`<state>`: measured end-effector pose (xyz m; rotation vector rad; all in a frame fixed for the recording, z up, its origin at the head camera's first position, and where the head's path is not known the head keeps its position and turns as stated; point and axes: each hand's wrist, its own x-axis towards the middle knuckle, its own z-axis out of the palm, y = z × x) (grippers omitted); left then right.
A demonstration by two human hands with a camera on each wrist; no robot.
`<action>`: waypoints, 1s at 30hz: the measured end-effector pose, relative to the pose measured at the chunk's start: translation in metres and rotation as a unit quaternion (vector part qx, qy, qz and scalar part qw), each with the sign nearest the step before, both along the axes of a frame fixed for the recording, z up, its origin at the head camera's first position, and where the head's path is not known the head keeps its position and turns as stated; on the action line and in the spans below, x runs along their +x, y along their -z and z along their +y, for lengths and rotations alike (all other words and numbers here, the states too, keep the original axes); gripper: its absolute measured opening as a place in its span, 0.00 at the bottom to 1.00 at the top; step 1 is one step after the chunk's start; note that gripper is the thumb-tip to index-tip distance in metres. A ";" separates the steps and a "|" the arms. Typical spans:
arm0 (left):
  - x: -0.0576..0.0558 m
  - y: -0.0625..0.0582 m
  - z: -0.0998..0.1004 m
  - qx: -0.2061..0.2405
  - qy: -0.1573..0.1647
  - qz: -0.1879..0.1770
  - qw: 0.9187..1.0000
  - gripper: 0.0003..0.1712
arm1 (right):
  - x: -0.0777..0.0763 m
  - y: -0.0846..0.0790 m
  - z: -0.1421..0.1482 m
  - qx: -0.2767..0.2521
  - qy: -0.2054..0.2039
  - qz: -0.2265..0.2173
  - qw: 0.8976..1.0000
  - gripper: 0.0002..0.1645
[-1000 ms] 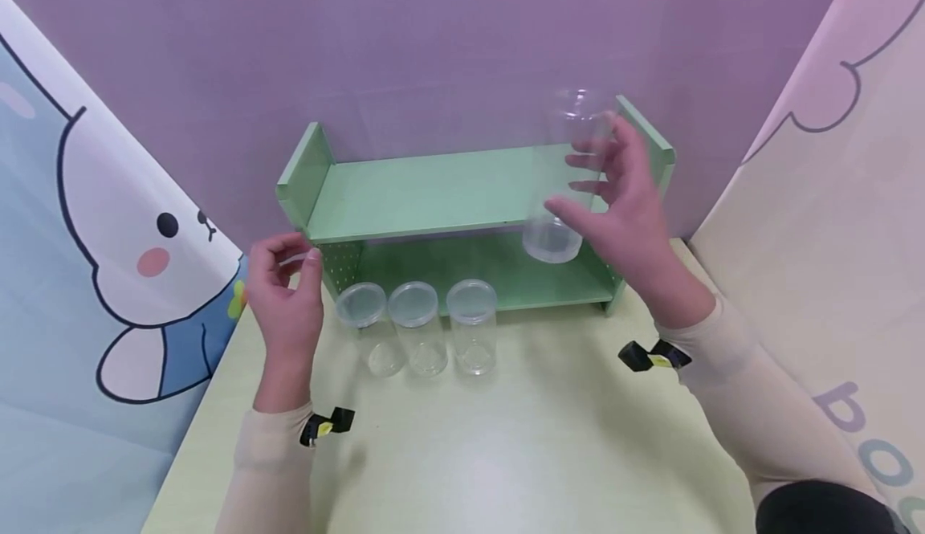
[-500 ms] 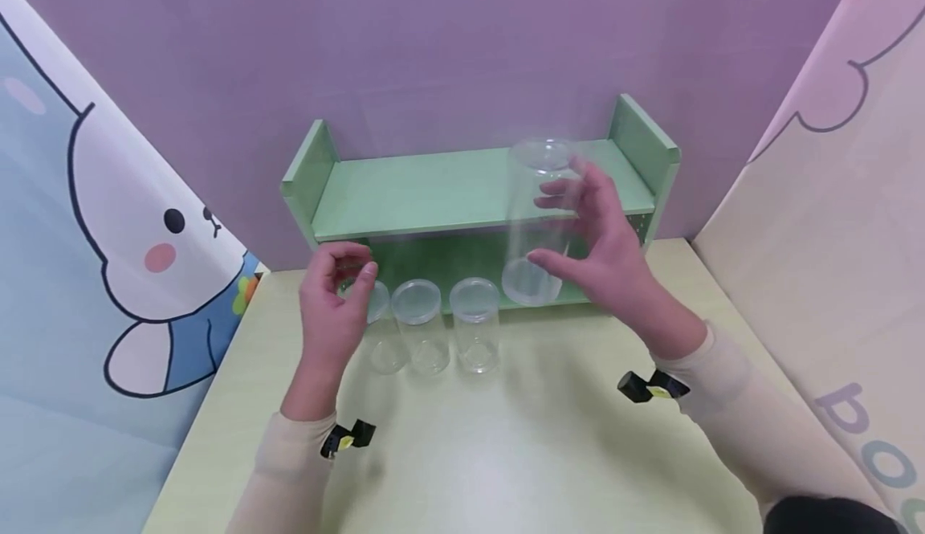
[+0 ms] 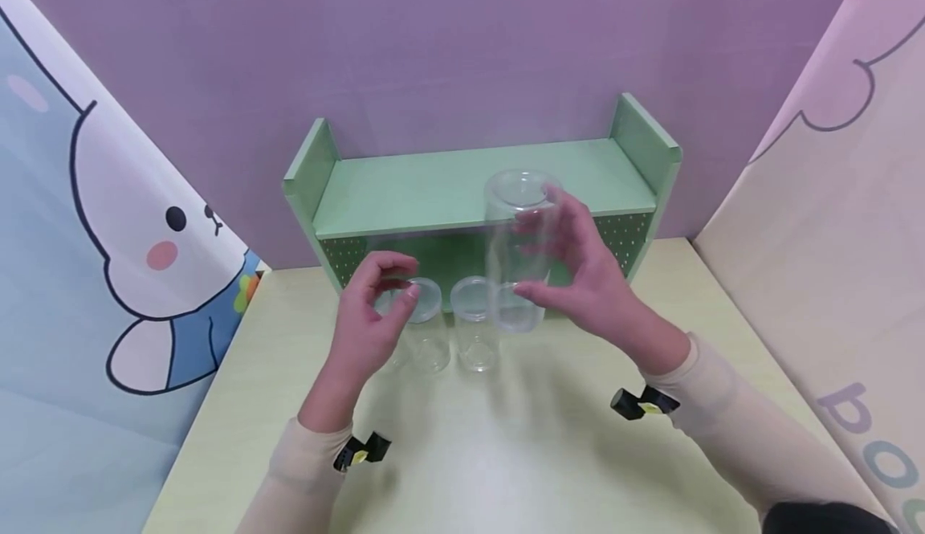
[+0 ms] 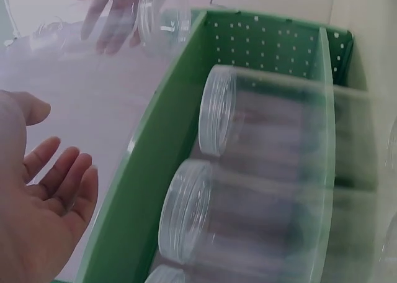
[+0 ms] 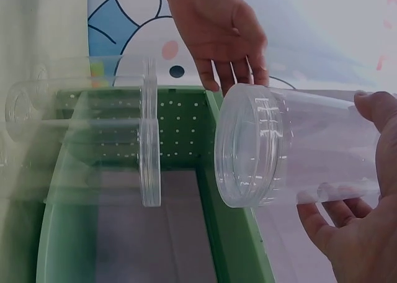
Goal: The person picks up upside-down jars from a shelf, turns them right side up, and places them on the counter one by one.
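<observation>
My right hand (image 3: pixel 588 277) grips a clear plastic jar (image 3: pixel 503 245) by its side, raised in front of the green shelf. This jar is upside down, its lid end (image 5: pixel 248 146) lowest. Three more clear lidded jars stand upright in a row on the table: the right one (image 3: pixel 473 299), the middle one (image 3: pixel 428 303), and the left one, mostly hidden behind my left hand (image 3: pixel 364 321). That hand holds nothing; its fingers are loosely bent above and in front of the row. In the left wrist view, it is apart from the jars.
Behind the jars stands a two-level green shelf (image 3: pixel 433 189) with raised ends and dotted side panels. It rests on a pale table (image 3: pixel 491 454). A purple cloth (image 3: pixel 462 44) hangs behind, with printed cloths (image 3: pixel 65 277) at either side.
The right hand has brought the held jar down and left, from above the shelf's right end toward the row. The left hand has moved right, over the leftmost jar.
</observation>
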<state>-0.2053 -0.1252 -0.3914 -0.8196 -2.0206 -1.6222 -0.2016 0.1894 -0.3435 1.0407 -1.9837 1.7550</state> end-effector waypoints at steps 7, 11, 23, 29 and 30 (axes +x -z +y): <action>0.008 0.002 0.014 -0.018 0.062 -0.016 0.998 0.25 | 0.002 0.001 -0.007 -0.005 -0.026 0.014 1.000 0.73; 0.011 0.005 0.022 -0.038 0.083 -0.031 0.995 0.30 | 0.002 0.000 -0.010 -0.004 -0.034 0.022 0.999 0.73; 0.016 0.014 0.040 -0.074 0.122 -0.079 0.987 0.43 | 0.004 -0.006 -0.018 0.007 -0.049 0.039 0.998 0.73; 0.019 0.018 0.046 -0.083 0.117 -0.094 0.985 0.44 | 0.003 -0.006 -0.023 0.008 -0.056 0.045 0.997 0.73; 0.019 0.018 0.047 -0.083 0.117 -0.096 0.985 0.45 | 0.003 -0.006 -0.023 0.008 -0.056 0.046 0.997 0.73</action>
